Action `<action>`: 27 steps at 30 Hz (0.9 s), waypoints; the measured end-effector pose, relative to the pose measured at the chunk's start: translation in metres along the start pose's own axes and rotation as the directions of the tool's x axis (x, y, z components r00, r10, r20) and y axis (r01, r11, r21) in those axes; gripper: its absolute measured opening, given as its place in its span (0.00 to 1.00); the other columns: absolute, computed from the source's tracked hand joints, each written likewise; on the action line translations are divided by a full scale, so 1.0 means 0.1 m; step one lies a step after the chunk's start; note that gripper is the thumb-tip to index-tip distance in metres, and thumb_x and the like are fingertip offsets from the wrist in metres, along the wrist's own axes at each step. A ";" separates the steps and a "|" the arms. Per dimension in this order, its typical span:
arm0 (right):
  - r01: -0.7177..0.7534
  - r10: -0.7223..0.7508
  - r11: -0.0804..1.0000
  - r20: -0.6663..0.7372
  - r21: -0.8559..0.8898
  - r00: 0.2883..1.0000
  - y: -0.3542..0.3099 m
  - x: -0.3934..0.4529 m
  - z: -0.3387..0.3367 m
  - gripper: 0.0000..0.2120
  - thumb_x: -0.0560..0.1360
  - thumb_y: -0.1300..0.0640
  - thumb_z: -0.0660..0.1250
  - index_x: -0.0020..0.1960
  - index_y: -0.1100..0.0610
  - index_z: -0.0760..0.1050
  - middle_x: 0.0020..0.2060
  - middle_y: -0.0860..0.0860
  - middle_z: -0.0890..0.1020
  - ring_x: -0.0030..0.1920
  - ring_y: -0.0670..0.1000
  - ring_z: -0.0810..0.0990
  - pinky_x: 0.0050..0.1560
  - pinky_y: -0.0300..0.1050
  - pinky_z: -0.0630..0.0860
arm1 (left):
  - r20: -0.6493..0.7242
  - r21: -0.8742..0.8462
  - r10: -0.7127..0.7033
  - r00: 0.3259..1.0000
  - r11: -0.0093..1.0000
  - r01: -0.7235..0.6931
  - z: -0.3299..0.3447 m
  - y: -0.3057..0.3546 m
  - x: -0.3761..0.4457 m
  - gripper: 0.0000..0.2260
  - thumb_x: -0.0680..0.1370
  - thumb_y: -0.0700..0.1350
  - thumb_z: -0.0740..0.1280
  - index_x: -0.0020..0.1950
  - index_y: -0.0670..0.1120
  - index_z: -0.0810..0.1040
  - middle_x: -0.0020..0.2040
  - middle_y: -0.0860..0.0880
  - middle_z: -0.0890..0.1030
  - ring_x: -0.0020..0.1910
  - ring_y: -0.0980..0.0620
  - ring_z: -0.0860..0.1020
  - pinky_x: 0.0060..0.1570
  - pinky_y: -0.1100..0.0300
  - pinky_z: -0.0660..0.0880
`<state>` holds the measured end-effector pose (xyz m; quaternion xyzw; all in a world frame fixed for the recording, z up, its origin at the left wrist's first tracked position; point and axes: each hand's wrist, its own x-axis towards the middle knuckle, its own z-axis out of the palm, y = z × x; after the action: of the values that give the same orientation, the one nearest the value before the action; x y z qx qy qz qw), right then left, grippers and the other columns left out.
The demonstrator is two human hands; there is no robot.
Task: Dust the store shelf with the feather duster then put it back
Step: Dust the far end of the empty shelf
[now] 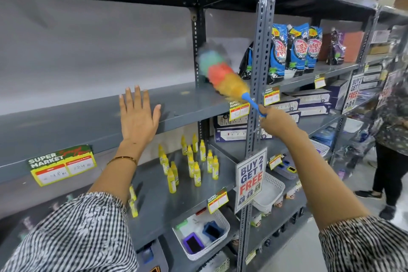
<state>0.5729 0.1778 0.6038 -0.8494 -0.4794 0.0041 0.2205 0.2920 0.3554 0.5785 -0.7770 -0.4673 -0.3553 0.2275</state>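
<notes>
A grey metal store shelf [88, 117] runs across the view at chest height, bare on its left part. My left hand [138, 115] lies flat on its front edge, fingers spread, holding nothing. My right hand [276, 122] grips the blue handle of a feather duster [223, 73]. Its fluffy head, banded yellow, orange, green and blue, is blurred with motion over the right end of that shelf, next to the slotted upright post [258, 73].
Blue detergent pouches [295, 48] stand on the neighbouring bay to the right. Yellow bottles [194, 161] fill the shelf below, with white baskets [203, 234] lower down. A "Buy 2 Get 1 Free" sign [250, 179] hangs on the post. Another person [393, 139] stands at the far right.
</notes>
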 end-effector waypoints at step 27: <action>0.212 -0.238 0.966 0.179 0.151 0.955 -0.90 -0.35 -0.28 0.21 0.80 0.62 0.55 0.72 0.53 0.67 0.45 0.57 0.76 0.27 0.49 0.68 0.30 0.43 0.68 | -0.005 -0.047 0.000 1.000 0.999 0.000 -0.09 -0.03 -0.06 0.30 0.80 0.56 0.45 0.70 0.34 0.65 0.71 0.33 0.64 0.72 0.33 0.56 0.71 0.40 0.47</action>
<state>0.4864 0.1789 0.6559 -0.7685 -0.5911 0.0934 0.2263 0.2845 0.3471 0.5800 -0.7813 -0.4581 -0.3682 0.2102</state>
